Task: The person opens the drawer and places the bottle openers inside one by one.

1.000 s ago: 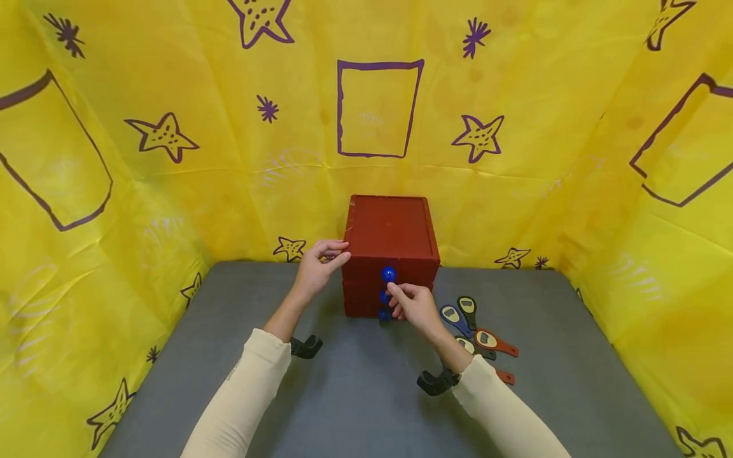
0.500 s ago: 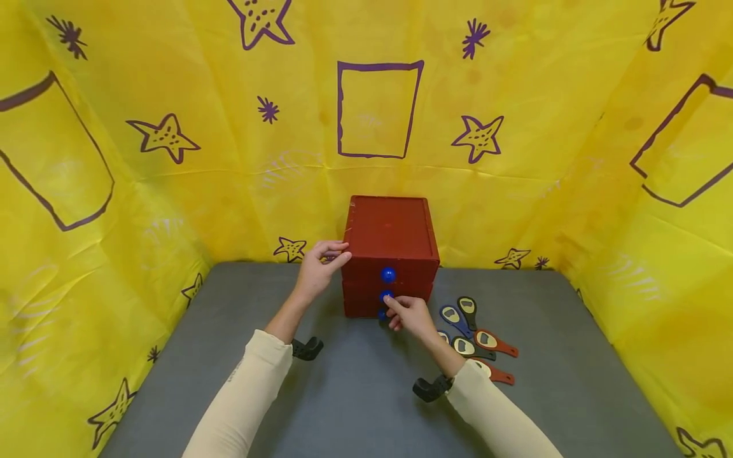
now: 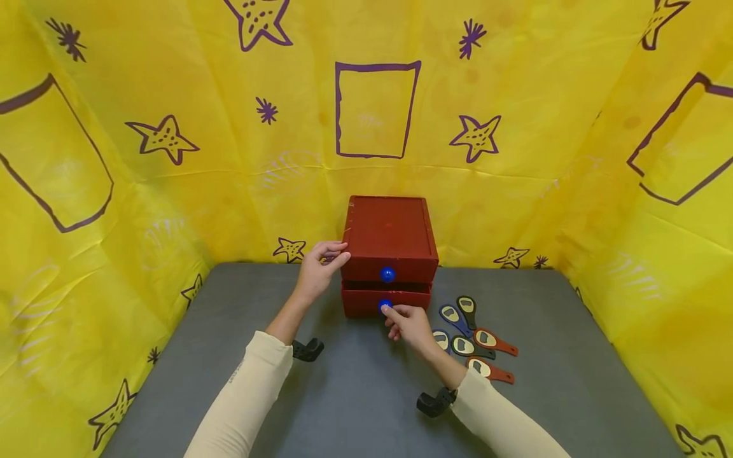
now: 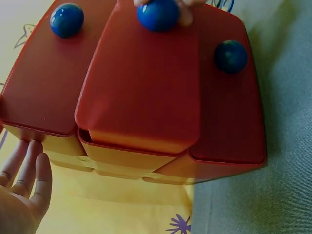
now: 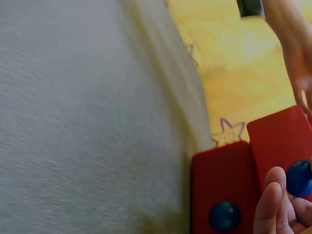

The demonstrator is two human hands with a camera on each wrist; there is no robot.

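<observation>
A red three-drawer box (image 3: 389, 226) stands at the back of the table, a round blue knob on each drawer. My right hand (image 3: 412, 327) pinches the middle drawer's knob (image 4: 158, 14). That middle drawer (image 4: 141, 83) sticks out partway, past the top and bottom drawers. Above it the top drawer's knob (image 3: 387, 275) is free, as is the bottom drawer's knob (image 4: 230, 56) in the left wrist view. With extended fingers, my left hand (image 3: 317, 267) touches the box's upper left side. The drawer's inside is mostly hidden.
Several bottle openers lie right of the box, including a black one (image 3: 466, 308), a blue one (image 3: 455, 318) and a red one (image 3: 495, 342). A yellow patterned cloth (image 3: 372, 178) hangs behind and beside the grey table (image 3: 355, 401).
My right hand has lowered from near the top knob to the middle knob, gripped it and drawn the middle drawer partly out. The left hand stays at the box's side.
</observation>
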